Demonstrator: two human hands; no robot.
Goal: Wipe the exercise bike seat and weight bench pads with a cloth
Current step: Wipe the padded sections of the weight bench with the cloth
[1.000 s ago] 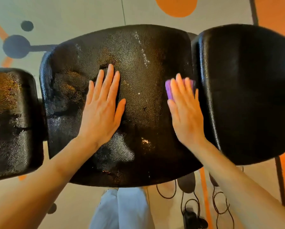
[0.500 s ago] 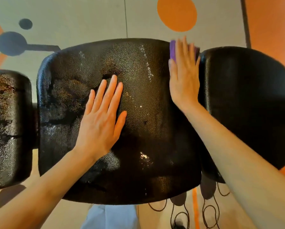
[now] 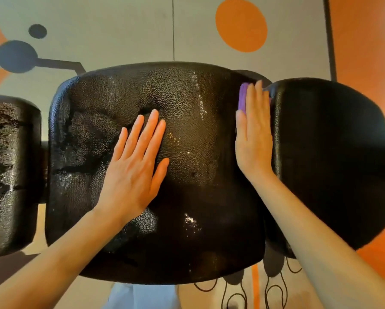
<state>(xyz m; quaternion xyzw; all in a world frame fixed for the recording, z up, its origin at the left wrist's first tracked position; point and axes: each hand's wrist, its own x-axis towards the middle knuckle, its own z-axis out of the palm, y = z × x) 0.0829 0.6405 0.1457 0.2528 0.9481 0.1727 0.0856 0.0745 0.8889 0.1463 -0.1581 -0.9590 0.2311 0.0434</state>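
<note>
A wide black textured bench pad (image 3: 187, 219) fills the middle of the view, with damp, shiny streaks. My left hand (image 3: 135, 170) lies flat on it, fingers together and pointing away, holding nothing. My right hand (image 3: 254, 139) presses a purple cloth (image 3: 243, 99) onto the pad's right edge, near the far corner, beside the gap to a second black pad (image 3: 332, 163) on the right. Only a strip of the cloth shows past my fingers. A third, scuffed black pad (image 3: 11, 175) sits at the left.
Under the bench lies a grey floor (image 3: 120, 30) with orange and dark blue shapes and an orange area (image 3: 365, 41) on the right. Black looping lines (image 3: 276, 288) show below the pads. Pale trousers (image 3: 140, 295) appear at the bottom edge.
My right hand slid the cloth away from me along the pad's right edge, then a little back toward me. The left hand stayed pressed flat on the pad.
</note>
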